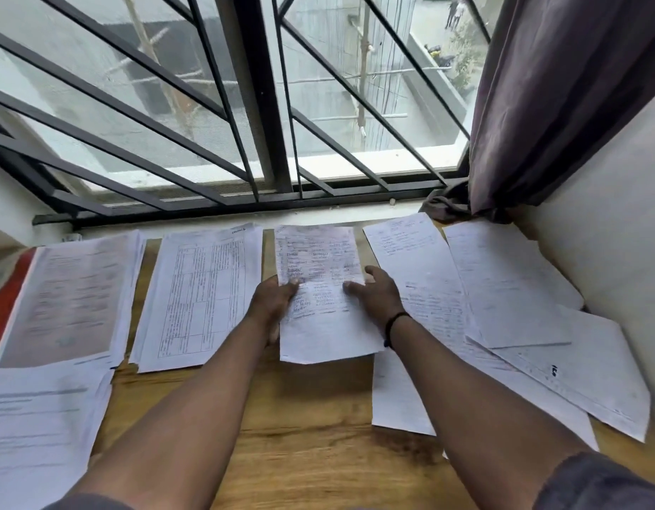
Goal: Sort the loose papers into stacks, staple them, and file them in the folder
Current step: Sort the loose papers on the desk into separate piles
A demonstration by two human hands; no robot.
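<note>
A handwritten stack of papers sits in the middle of the wooden table, lifted slightly at its near end. My left hand grips its left edge, thumb on top and fingers underneath. My right hand holds its right edge with the thumb laid on the sheet. To the left lie a stack of printed tables and a stack with a greyish printed page. Loose sheets overlap untidily on the right. No stapler or folder is in view.
More printed sheets lie at the near left corner. A barred window runs along the table's far edge. A dark curtain hangs at the back right beside a white wall. A red surface shows at far left.
</note>
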